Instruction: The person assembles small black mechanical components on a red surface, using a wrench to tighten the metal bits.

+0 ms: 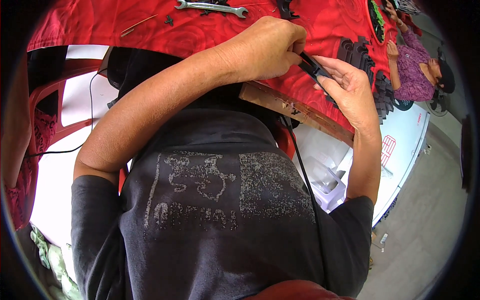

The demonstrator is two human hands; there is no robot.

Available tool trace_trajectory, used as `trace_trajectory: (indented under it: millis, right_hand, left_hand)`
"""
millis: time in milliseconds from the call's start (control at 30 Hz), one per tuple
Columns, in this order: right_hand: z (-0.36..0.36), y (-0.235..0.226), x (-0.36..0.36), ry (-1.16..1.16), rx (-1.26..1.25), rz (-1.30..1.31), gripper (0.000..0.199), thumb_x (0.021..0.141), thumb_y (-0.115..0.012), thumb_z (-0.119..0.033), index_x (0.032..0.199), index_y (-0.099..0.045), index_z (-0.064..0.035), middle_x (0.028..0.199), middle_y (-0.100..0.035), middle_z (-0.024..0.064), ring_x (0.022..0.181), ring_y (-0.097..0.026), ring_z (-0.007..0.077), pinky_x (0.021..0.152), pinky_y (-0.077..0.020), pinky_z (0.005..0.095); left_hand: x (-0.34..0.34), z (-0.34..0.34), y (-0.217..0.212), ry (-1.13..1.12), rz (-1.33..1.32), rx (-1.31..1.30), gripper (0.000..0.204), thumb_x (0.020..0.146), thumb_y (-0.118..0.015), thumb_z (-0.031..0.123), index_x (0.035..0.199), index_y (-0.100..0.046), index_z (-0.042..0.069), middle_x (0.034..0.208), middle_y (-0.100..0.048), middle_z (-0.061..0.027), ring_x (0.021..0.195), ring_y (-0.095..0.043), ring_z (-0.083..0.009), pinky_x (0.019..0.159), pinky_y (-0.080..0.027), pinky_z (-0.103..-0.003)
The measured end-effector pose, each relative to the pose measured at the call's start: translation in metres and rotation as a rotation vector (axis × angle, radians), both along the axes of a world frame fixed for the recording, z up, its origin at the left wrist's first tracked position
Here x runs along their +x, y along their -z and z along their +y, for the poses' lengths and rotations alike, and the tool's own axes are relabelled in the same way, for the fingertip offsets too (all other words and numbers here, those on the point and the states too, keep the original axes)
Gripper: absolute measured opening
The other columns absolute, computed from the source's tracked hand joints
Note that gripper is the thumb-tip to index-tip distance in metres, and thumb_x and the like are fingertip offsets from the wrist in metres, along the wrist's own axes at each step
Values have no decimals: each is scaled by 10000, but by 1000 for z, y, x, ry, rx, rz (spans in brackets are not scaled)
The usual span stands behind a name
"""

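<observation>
My right hand [347, 85] grips a long, narrow black piece [314, 69], its thumb pressed along the piece's top and the fingers underneath. At the upper end of that piece, my left hand [270, 47] is closed with the fingertips pinched against it. Its back faces up and hides most of what the fingers do. Both hands are above the near edge of a table with a red rose-patterned cloth [195, 37]. The black piece slants down to the right between them.
An open-ended wrench [212, 8], thin wooden sticks [139, 25] and a small black cross-shaped part [169, 20] lie on the cloth. Several black parts [356, 52] are piled right of my hands. A wooden board [300, 112] runs along the near edge. Another person [417, 65] is at the far right.
</observation>
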State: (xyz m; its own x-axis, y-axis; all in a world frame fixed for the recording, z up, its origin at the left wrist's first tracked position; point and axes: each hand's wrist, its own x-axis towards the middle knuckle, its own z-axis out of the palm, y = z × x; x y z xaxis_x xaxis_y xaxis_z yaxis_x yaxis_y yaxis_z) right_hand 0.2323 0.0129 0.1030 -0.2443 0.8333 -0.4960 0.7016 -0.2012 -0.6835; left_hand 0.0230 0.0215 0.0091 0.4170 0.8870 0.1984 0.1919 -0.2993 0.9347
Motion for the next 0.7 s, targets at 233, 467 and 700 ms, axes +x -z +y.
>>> trace_trajectory:
  millis: [233, 467, 700]
  right_hand:
    - [0, 0, 0, -5, -1, -1, 406, 908, -599, 62, 1313, -592, 56, 1237, -670, 130, 1010, -666, 141, 860, -559, 264]
    - [2, -3, -3, -25, 5, -47, 403, 907, -609, 52, 1310, -597, 52, 1211, -683, 119, 964, -668, 126, 832, -552, 252]
    - [2, -3, -4, -29, 6, -52, 402, 904, -616, 44, 1306, -605, 44, 1170, -697, 106, 902, -669, 112, 801, -536, 232]
  left_hand:
    - [-5, 2, 5, 47, -65, -95, 96, 887, -662, 50, 910, -595, -15, 650, -641, -75, 574, -596, -111, 508, -450, -293]
    - [-5, 2, 3, 83, -107, -138, 97, 896, -659, 54, 911, -583, -4, 637, -631, -56, 520, -548, -78, 451, -415, -264]
    - [-2, -1, 6, 21, -79, -59, 67, 875, -651, 19, 882, -593, -15, 639, -634, -86, 559, -591, -121, 517, -459, -293]
